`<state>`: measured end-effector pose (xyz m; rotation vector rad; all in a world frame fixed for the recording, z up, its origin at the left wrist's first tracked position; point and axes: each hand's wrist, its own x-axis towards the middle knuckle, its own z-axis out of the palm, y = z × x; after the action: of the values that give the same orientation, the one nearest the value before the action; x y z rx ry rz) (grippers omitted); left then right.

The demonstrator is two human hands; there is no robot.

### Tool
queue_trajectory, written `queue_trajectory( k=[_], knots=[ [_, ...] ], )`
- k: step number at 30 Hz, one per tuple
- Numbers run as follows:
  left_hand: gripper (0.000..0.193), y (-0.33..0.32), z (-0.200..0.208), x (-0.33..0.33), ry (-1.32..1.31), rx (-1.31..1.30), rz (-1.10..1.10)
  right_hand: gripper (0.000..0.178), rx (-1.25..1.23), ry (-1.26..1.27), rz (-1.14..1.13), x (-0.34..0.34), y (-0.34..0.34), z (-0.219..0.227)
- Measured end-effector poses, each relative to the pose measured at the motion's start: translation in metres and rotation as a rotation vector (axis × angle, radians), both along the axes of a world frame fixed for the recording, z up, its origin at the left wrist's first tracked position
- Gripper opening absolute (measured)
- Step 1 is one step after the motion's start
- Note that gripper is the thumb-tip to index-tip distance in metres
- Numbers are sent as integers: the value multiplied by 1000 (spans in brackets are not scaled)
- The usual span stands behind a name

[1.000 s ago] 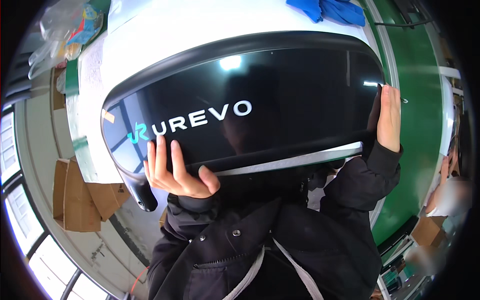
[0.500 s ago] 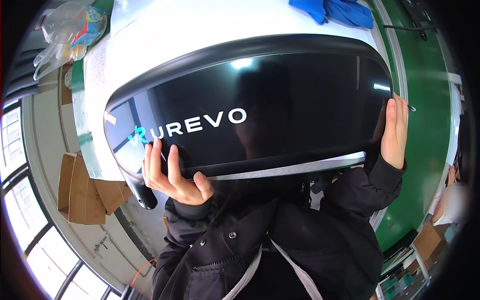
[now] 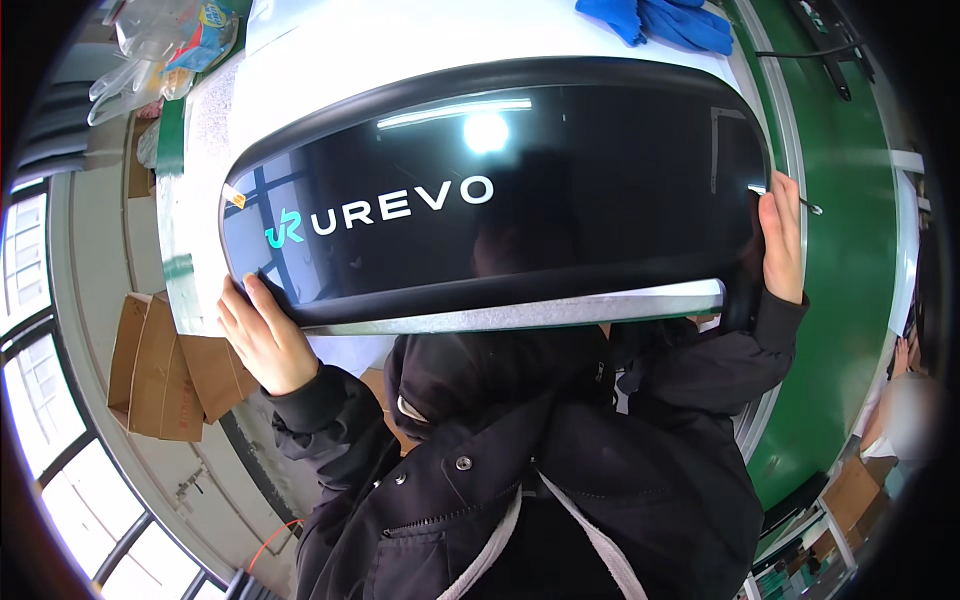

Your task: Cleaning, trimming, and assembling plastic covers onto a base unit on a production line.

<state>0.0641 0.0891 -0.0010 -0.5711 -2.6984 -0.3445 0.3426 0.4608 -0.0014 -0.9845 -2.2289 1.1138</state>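
A wide glossy black panel (image 3: 600,190) with rounded ends, a thick dark rim and a printed logo spans the middle of the view, facing up and slightly tilted. My left hand (image 3: 265,335) grips its lower left corner, fingertips over the rim. At the opposite end, my right hand (image 3: 784,240) clasps the right edge, fingers lying along the side. Both thumbs are hidden. Below the panel's near edge shows a pale grey strip (image 3: 520,312). Lamps and window bars reflect in the shiny surface.
Beneath lies a white-covered worktop (image 3: 330,60), with blue cloth (image 3: 670,22) at its far side. Plastic bags (image 3: 160,60) hang at the far left, above an open cardboard box (image 3: 155,365). A green surface (image 3: 850,260) runs along the right; another person's hand (image 3: 902,355) shows beyond it.
My left hand has shifted left and down from the panel's face to its lower left corner. The panel has moved slightly, its left end turned a little. My right hand keeps its hold.
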Motion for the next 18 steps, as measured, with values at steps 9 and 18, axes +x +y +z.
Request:
queue_trajectory(
  k=[9,18],
  knots=[
    [41,-2,-3,-3,48,-16,-27,46,-53,63,-19,-3,1,-1],
    [45,8,4,0,-38,93,57,45,-67,72,-22,-3,1,-1]
  ],
)
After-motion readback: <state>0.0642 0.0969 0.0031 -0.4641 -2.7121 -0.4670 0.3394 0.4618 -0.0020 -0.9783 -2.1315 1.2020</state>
